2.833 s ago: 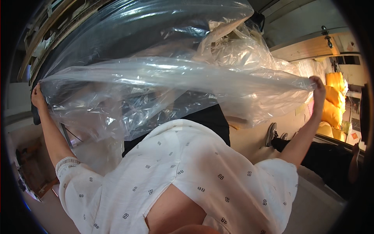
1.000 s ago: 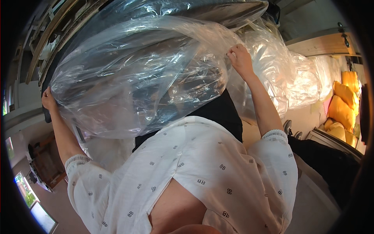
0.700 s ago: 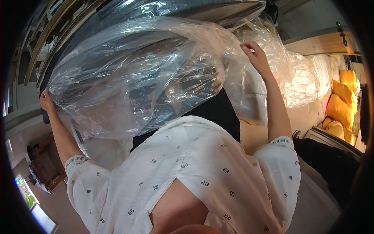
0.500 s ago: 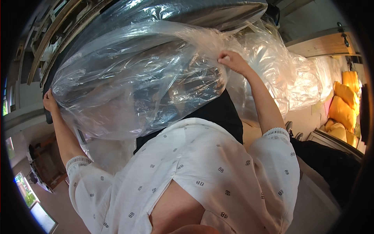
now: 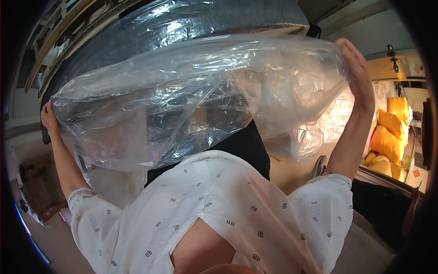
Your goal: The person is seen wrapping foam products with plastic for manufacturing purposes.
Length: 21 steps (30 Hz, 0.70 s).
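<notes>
A large clear plastic bag [image 5: 182, 100] is stretched wide in front of me, crinkled and shiny. My left hand [image 5: 48, 116] grips its left edge at arm's length. My right hand [image 5: 358, 75] is raised high at the upper right and holds the bag's right edge, fingers curled over the film. Behind the bag a big dark grey cushion-like slab [image 5: 182, 23], itself wrapped in clear film, tilts across the top of the view. My white patterned shirt [image 5: 214, 214] fills the lower part.
Several yellow cushions [image 5: 388, 137] are stacked at the right beside a wooden shelf. More bagged pale items [image 5: 337, 123] lie behind the bag. A dark object [image 5: 242, 146] stands below the bag. Wooden slats [image 5: 54, 41] run along the upper left.
My right hand has swung out to the right and upward with the bag's edge, spreading the bag wide again. My left hand has kept its grip in about the same place.
</notes>
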Each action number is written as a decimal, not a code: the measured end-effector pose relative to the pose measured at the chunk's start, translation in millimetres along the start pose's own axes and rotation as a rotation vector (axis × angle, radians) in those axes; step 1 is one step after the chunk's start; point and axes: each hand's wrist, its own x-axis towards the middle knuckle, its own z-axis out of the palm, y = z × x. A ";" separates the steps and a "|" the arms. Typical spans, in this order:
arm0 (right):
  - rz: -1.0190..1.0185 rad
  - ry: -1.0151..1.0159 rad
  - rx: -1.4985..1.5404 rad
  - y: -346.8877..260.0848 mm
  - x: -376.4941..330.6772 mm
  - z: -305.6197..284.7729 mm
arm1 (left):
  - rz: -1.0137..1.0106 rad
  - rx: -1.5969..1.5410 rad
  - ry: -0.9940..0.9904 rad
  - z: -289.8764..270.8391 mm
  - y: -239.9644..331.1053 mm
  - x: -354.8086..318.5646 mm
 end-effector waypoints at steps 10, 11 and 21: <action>-0.311 0.432 -1.007 10.1 86.6 18.4 | -0.034 -0.029 0.004 3.3 8.6 -7.9; -0.305 0.431 -0.951 11.9 86.3 20.0 | -0.023 -0.010 0.015 2.1 7.1 -8.4; -0.412 0.474 -0.922 16.6 105.0 21.0 | -0.020 0.004 0.009 -3.6 17.3 -6.8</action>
